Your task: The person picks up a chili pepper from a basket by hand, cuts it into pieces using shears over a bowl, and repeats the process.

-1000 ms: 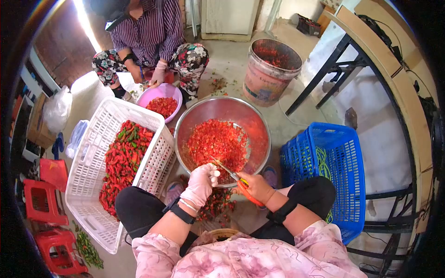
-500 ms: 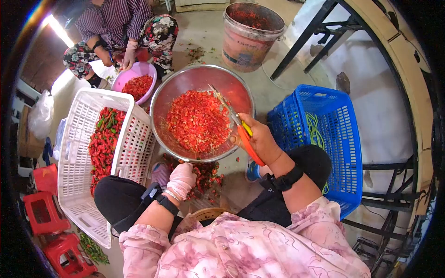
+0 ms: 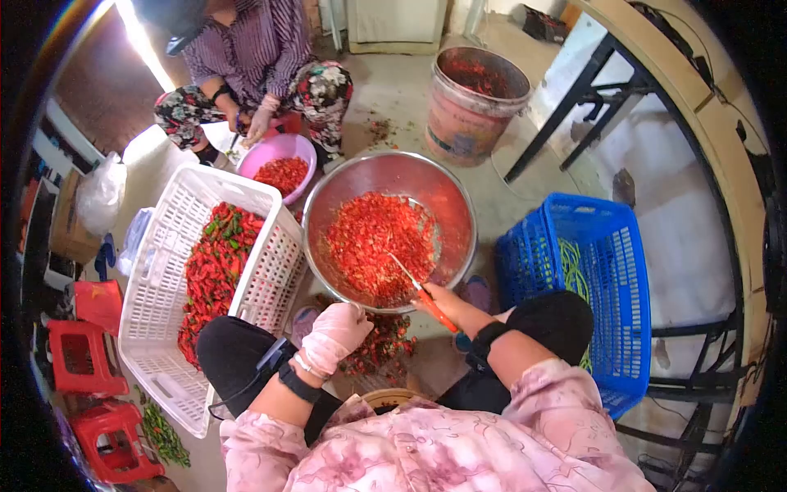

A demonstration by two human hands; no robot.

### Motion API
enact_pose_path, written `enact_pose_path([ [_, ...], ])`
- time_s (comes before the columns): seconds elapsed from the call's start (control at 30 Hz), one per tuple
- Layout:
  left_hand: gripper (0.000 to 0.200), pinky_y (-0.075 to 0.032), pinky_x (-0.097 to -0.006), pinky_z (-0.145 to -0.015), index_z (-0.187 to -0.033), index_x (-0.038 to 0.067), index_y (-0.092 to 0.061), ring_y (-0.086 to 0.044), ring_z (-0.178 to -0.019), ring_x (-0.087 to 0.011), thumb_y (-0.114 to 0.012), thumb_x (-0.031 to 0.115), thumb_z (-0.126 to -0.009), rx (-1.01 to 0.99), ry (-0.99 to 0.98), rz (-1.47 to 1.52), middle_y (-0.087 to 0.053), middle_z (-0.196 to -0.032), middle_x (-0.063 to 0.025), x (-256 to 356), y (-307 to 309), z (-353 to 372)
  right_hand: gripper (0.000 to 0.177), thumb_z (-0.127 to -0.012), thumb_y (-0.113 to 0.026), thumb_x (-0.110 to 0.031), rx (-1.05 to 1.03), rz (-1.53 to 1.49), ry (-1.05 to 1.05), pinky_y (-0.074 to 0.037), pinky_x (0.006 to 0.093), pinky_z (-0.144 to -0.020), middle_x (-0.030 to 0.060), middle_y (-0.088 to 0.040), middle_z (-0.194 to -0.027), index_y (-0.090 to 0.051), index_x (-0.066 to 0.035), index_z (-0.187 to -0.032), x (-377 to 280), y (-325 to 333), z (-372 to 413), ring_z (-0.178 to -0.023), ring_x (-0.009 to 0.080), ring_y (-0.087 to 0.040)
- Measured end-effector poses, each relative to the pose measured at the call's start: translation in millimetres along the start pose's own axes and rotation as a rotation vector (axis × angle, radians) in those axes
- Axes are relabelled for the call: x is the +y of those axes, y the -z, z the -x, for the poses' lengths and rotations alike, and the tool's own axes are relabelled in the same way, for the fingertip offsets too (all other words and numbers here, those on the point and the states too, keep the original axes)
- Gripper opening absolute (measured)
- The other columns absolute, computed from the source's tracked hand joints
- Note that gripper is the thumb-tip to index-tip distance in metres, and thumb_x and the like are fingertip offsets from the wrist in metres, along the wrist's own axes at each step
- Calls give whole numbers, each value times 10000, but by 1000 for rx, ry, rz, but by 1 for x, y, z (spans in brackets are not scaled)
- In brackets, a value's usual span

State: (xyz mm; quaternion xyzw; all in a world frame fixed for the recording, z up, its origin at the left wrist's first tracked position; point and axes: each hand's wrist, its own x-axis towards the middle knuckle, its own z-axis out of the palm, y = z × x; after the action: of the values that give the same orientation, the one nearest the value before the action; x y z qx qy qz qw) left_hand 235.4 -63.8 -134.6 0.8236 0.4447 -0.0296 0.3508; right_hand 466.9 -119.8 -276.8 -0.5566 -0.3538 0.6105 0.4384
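A large metal bowl [image 3: 459, 205] holds chopped red peppers [image 3: 369, 238]. My bare right hand [image 3: 438, 305] is wrapped round the orange handle of the scissors [image 3: 407, 272], at the bowl's lower right rim. The blades look closed and point into the chopped peppers. My gloved left hand [image 3: 340, 330] is closed at the bowl's near rim, and whatever its fingers hold is hidden. Below the bowl, a pile of peppers [image 3: 379, 348] lies on the floor. To the left, a white basket [image 3: 164, 271] holds whole red peppers [image 3: 217, 275] with some green ones.
A person [image 3: 246, 57] sits at the upper left, hands over a pink bowl [image 3: 307, 152] of chopped peppers. A dirty bucket [image 3: 463, 123] stands beyond the metal bowl. Blue baskets [image 3: 619, 295] are at right, red stools [image 3: 90, 373] at left, a black-legged table [image 3: 590, 82] at upper right.
The scissors have gone from open above the bowl to closed and lower, pointing into the peppers. My left hand has risen to the bowl's rim. The whole view has shifted, with the scene lower and further right.
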Motion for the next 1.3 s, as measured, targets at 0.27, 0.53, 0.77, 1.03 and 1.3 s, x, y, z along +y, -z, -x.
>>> enact_pose_path([
  [0.27,124,-390,-216,-524,-775,-6,-606,-476,-571,-65,-605,117,-789,221,25,779,-539,-639,16,2,114,77,312,-811,-612,-218,74,335,42,-421,255,-658,40,-526,-815,-477,-17,-1008,-99,-40,42,-734,115,-486],
  [0.53,188,-337,-167,-454,-856,4,-587,-459,-512,-30,-586,186,-810,731,284,615,-557,-617,11,-92,194,148,196,-824,-566,-216,33,119,-452,-363,256,-396,6,-439,-624,-447,-132,-955,-42,-32,6,-481,111,-433],
  [0.77,141,-394,-213,-489,-821,9,-608,-508,-521,-72,-609,142,-773,827,673,624,-573,-628,-21,-213,204,185,274,-843,-533,-163,71,-94,-423,-448,301,-456,31,-474,-664,-411,-128,-1085,-73,-62,6,-550,158,-501],
  [1.03,194,-470,-265,-566,-890,5,-611,-593,-583,-128,-593,106,-726,710,852,641,-605,-695,-65,-370,136,171,335,-848,-534,-151,49,-4,-453,-452,299,-465,46,-478,-678,-375,-100,-1139,-58,-65,-17,-552,160,-507],
  [1.3,269,-458,-361,-800,-915,46,-639,-566,-953,-292,-518,207,-736,70,1163,-32,-616,-958,-141,-457,45,148,360,-840,-500,-143,55,127,-432,-439,287,-476,43,-479,-696,-375,-92,-1173,-47,-61,-19,-576,147,-497],
])
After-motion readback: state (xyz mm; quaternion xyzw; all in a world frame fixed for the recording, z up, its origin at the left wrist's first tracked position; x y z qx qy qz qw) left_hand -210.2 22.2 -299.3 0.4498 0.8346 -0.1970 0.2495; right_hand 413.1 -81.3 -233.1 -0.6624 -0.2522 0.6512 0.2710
